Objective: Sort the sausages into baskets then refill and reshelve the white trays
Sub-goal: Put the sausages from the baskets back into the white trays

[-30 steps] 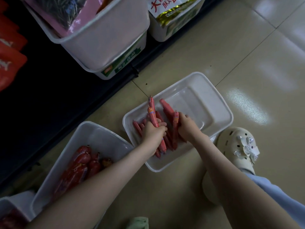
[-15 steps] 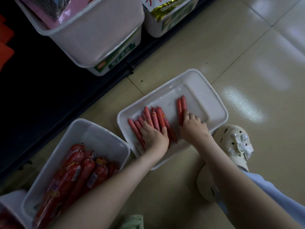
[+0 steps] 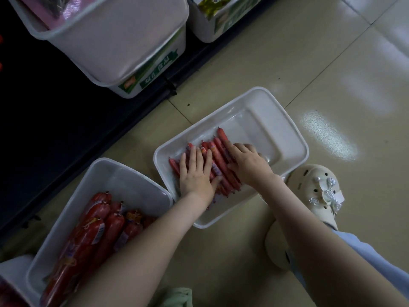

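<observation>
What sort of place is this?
Most likely a shop aisle, on the floor by a display shelf: labelled white bins of packaged goods on the dark shelf, white trays of wrapped sausages, and a glossy tiled floor.

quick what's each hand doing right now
Left hand: open, fingers straight, pressing flat on the thin sausages in the white tray.
Right hand: open, index finger straight on the same sausages, gripping nothing.
</observation>
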`<state>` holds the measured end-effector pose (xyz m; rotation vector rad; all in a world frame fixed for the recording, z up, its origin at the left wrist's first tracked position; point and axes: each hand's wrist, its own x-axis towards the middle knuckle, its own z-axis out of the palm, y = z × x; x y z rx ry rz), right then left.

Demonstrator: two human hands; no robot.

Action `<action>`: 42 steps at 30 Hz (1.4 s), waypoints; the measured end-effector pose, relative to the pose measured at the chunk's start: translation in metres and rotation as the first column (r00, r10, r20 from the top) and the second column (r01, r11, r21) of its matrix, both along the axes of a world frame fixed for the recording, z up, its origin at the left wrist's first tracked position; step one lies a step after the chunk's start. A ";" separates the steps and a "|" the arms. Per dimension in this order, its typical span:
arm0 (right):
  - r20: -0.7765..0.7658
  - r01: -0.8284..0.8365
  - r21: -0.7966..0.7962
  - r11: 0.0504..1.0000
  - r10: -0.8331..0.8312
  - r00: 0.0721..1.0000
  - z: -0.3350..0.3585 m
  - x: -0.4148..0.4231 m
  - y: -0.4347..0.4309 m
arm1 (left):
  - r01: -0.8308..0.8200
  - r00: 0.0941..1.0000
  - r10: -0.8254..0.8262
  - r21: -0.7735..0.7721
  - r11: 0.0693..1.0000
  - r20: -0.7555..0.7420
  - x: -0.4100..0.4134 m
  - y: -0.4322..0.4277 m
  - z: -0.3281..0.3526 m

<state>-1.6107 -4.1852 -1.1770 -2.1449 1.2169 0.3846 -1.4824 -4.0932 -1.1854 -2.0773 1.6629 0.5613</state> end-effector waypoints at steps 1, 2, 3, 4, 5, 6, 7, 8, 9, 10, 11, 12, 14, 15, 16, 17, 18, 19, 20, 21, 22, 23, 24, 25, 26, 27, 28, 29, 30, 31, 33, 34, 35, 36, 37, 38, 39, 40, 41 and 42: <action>-0.001 0.003 -0.009 1.000 -0.003 1.000 0.000 0.001 0.001 | -0.028 1.000 0.028 0.002 1.000 0.002 -0.004 -0.001 0.000; 0.004 0.010 0.006 1.000 -0.010 1.000 -0.001 0.002 0.002 | -0.057 0.998 0.057 0.004 0.998 -0.010 -0.006 -0.003 0.000; 0.003 0.011 0.028 1.000 -0.011 1.000 -0.003 0.003 0.003 | -0.080 0.996 0.080 0.001 0.997 -0.029 -0.008 -0.005 0.000; -0.012 -0.002 0.038 0.999 0.003 1.000 -0.003 0.003 0.004 | -0.096 0.994 0.095 -0.010 0.995 -0.058 -0.009 -0.008 -0.001; -0.038 -0.022 0.030 0.999 0.023 0.999 -0.003 0.003 0.004 | -0.105 0.990 0.103 -0.016 0.994 -0.095 -0.009 -0.011 -0.001; -0.061 -0.035 0.011 0.999 0.036 0.997 -0.004 0.003 0.004 | -0.110 0.985 0.107 -0.014 0.994 -0.133 -0.009 -0.015 -0.001; -0.066 -0.026 -0.008 1.000 0.025 0.997 -0.004 0.002 0.004 | -0.107 0.981 0.105 -0.005 0.994 -0.163 -0.009 -0.019 -0.001; -0.053 0.012 -0.015 1.000 -0.013 0.999 -0.003 0.002 0.003 | -0.099 0.978 0.098 0.005 0.995 -0.182 -0.009 -0.024 -0.001; -0.037 0.075 -0.010 0.997 -0.075 0.996 -0.003 0.003 0.002 | -0.093 0.977 0.094 0.010 0.996 -0.194 -0.009 -0.027 -0.001; -0.040 0.145 -0.002 0.989 -0.145 0.989 -0.003 0.003 0.000 | -0.097 0.974 0.096 0.009 0.995 -0.206 -0.010 -0.030 -0.002; -0.052 0.220 0.004 0.975 -0.220 0.974 -0.003 0.004 -0.003 | -0.108 0.969 0.107 0.004 0.994 -0.221 -0.011 -0.030 -0.003; -0.047 0.301 0.003 0.953 -0.301 0.952 -0.003 0.004 -0.006 | -0.123 0.963 0.118 -0.005 0.992 -0.242 -0.012 -0.030 -0.005; 0.009 0.416 -0.022 0.909 -0.416 0.909 -0.005 0.001 -0.008 | -0.123 0.954 0.107 -0.039 0.992 -0.279 -0.012 -0.025 -0.007; 0.010 0.418 -0.045 0.907 -0.418 0.909 -0.007 0.000 -0.008 | -0.108 0.956 0.085 -0.067 0.992 -0.280 -0.012 -0.021 -0.007; -0.024 0.382 -0.069 0.922 -0.384 0.923 -0.008 -0.001 -0.007 | -0.100 0.961 0.071 -0.094 0.991 -0.268 -0.011 -0.017 -0.008; -0.071 0.326 -0.083 0.942 -0.331 0.941 -0.010 -0.002 -0.006 | -0.103 0.968 0.074 -0.111 0.988 -0.240 -0.010 -0.012 -0.008; -0.103 0.261 -0.077 0.962 -0.268 0.958 -0.011 -0.001 -0.005 | -0.122 0.976 0.099 -0.111 0.986 -0.192 -0.008 -0.007 -0.008; -0.099 0.195 -0.059 0.979 -0.200 0.975 -0.012 0.000 -0.004 | -0.158 0.980 0.142 -0.111 0.981 -0.139 -0.008 -0.002 -0.008; -0.066 0.131 -0.043 0.990 -0.134 0.989 -0.012 0.001 -0.003 | -0.200 0.977 0.189 -0.118 0.973 -0.099 -0.008 0.001 -0.008; -0.035 0.069 -0.031 0.997 -0.070 0.997 -0.011 0.003 -0.001 | -0.243 0.968 0.233 -0.123 0.962 -0.091 -0.008 0.003 -0.008; -0.026 0.012 -0.021 1.000 -0.013 1.000 -0.010 0.004 0.001 | -0.283 0.956 0.270 -0.118 0.952 -0.114 -0.010 0.002 -0.008; -0.046 -0.032 -0.012 0.999 0.031 0.998 -0.010 0.004 0.003 | -0.317 0.940 0.298 -0.104 0.943 -0.164 -0.012 -0.001 -0.009; -0.090 -0.056 -0.010 0.998 0.055 0.994 -0.011 0.003 0.005 | -0.336 0.923 0.311 -0.081 0.938 -0.229 -0.015 -0.007 -0.009; -0.137 -0.057 -0.014 0.998 0.055 0.989 -0.012 0.002 0.007 | -0.338 0.906 0.308 -0.058 0.939 -0.289 -0.019 -0.013 -0.009; -0.175 -0.041 -0.017 0.999 0.038 0.984 -0.013 0.000 0.007 | -0.330 0.891 0.298 -0.037 0.943 -0.343 -0.023 -0.020 -0.009; -0.203 -0.016 -0.012 1.000 0.013 0.979 -0.013 -0.002 0.006 | -0.314 0.877 0.280 -0.027 0.949 -0.391 -0.026 -0.025 -0.009; -0.221 0.009 -0.005 1.000 -0.010 0.975 -0.014 -0.004 0.003 | -0.304 0.863 0.264 -0.025 0.952 -0.430 -0.029 -0.031 -0.009; -0.227 0.034 -0.001 0.999 -0.033 0.973 -0.013 -0.006 0.000 | -0.281 0.863 0.237 -0.035 0.959 -0.446 -0.030 -0.034 -0.011; -0.218 0.073 0.003 0.997 -0.070 0.973 -0.011 -0.009 -0.005 | -0.242 0.882 0.189 -0.071 0.968 -0.431 -0.031 -0.036 -0.014; -0.199 0.133 0.002 0.991 -0.129 0.971 -0.009 -0.011 -0.010 | -0.193 0.915 0.126 -0.140 0.971 -0.384 -0.032 -0.036 -0.017; -0.172 0.252 -0.006 0.968 -0.249 0.953 -0.008 -0.015 -0.016 | -0.110 0.972 0.044 -0.284 0.953 -0.229 -0.030 -0.033 -0.022; -0.176 0.283 -0.016 0.959 -0.281 0.943 -0.009 -0.015 -0.017 | -0.087 0.986 0.034 -0.324 0.942 -0.164 -0.028 -0.030 -0.026; -0.178 0.295 -0.032 0.955 -0.296 0.939 -0.011 -0.015 -0.016 | -0.091 0.990 0.049 -0.328 0.940 -0.134 -0.025 -0.027 -0.028; -0.170 0.301 -0.052 0.952 -0.305 0.937 -0.013 -0.014 -0.015 | -0.109 0.988 0.067 -0.327 0.939 -0.137 -0.024 -0.026 -0.029; -0.158 0.305 -0.068 0.950 -0.312 0.937 -0.014 -0.012 -0.014 | -0.107 0.987 0.057 -0.351 0.930 -0.149 -0.022 -0.025 -0.030; -0.151 0.301 -0.081 0.950 -0.311 0.939 -0.015 -0.011 -0.013 | -0.073 0.988 0.017 -0.379 0.923 -0.151 -0.020 -0.023 -0.030; -0.153 0.286 -0.092 0.954 -0.297 0.942 -0.015 -0.010 -0.011 | 0.014 0.989 -0.070 -0.387 0.922 -0.130 -0.019 -0.022 -0.030; -0.163 0.265 -0.105 0.958 -0.280 0.946 -0.016 -0.010 -0.010 | 0.111 0.981 -0.160 -0.357 0.928 -0.111 -0.017 -0.021 -0.030; -0.174 0.247 -0.124 0.961 -0.266 0.948 -0.016 -0.009 -0.009 | 0.157 0.971 -0.206 -0.325 0.933 -0.121 -0.014 -0.022 -0.030; -0.185 0.232 -0.145 0.962 -0.257 0.948 -0.017 -0.010 -0.008 | 0.158 0.968 -0.209 -0.312 0.937 -0.137 -0.012 -0.022 -0.031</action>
